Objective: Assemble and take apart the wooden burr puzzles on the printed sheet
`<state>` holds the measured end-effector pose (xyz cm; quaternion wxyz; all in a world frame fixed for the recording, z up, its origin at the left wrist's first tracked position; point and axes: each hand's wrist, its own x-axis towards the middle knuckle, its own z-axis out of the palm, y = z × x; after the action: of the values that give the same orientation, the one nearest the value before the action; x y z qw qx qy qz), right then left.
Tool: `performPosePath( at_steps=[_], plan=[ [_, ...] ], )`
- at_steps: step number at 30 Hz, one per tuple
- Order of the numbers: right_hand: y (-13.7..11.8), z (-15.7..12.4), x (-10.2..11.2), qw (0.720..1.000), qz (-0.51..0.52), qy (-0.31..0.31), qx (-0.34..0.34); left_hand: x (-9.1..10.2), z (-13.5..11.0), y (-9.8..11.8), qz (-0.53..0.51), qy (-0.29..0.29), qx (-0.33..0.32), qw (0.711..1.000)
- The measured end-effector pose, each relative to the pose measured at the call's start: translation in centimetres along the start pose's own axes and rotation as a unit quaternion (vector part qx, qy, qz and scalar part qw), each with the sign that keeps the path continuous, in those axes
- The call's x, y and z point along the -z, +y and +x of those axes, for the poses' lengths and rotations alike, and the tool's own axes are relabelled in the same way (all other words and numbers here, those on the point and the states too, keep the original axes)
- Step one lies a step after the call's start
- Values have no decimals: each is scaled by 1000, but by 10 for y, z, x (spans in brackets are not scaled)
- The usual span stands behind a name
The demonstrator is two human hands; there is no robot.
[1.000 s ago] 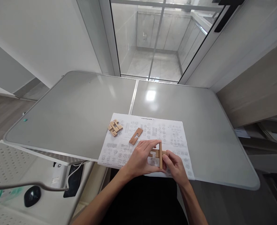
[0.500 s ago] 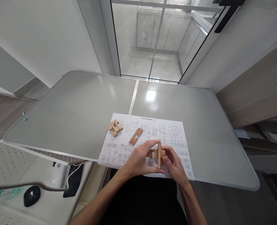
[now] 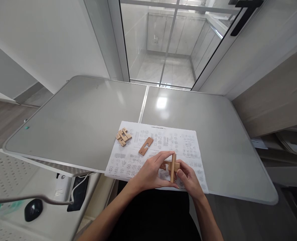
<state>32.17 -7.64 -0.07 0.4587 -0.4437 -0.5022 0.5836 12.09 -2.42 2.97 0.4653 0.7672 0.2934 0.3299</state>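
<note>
My left hand (image 3: 153,170) grips the upright flat piece of a partly joined wooden puzzle (image 3: 173,168), thumb at its lower end and fingers at its top. My right hand (image 3: 189,179) is closed on the puzzle's right side, where a short block sticks out. Some of the puzzle's inner joints are hidden by my fingers. Beyond my hands, a flat wooden piece with a notched slot (image 3: 142,150) lies on a printed instruction sheet (image 3: 186,140). Several small wooden pieces (image 3: 123,136) lie in a crossed pile at the sheet's upper left.
The sheet rests on a grey folding table (image 3: 100,110) with a metal seam. Lower left, a white perforated surface (image 3: 7,231) holds a black mouse (image 3: 33,210), a cable and a dark flat device (image 3: 78,194). A glass door (image 3: 168,43) stands behind the table.
Both hands and the puzzle have shifted slightly to the right. The upright piece has turned a little, and my right fingers have moved on the block. The pieces on the sheet have stayed put.
</note>
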Motion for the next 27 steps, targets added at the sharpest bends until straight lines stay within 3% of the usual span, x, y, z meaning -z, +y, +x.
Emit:
performPosePath(
  at_steps=[27],
  plan=[
    [16, -5, 9, 999, 45, -19, 0, 7, -2, -9, 110, -40, -36, 993]
  ],
)
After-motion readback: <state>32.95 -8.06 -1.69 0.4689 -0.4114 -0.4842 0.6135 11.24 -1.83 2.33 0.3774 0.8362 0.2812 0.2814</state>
